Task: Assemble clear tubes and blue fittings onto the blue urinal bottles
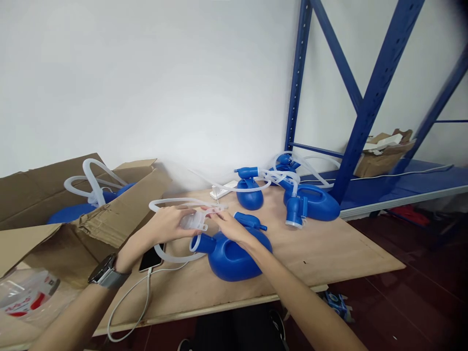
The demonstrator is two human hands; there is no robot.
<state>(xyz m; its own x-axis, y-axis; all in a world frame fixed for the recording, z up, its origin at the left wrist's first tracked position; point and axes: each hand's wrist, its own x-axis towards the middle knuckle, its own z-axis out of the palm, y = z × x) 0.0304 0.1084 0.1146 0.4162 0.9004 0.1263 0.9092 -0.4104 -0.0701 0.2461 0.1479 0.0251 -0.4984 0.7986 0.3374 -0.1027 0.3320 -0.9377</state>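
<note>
My left hand (168,225) is closed around a translucent plastic lid (193,221) with a spout-like end. My right hand (227,225) pinches the narrow end of the same lid. A clear white hose (168,257) loops behind and below my left hand; whether it joins the lid I cannot tell. Just under my hands a blue plastic urinal bottle (230,263) lies on its side, its uncapped neck (199,243) facing left. Behind it is a blue funnel-shaped piece (250,221), partly covered by my right hand.
More blue bottles (250,197) with hoses stand at the back right. At left is an open cardboard box (120,214) with blue bottles inside. A phone (150,259) with a cable, a power strip (224,189) and a blue metal rack (360,112) surround the wooden table (310,263).
</note>
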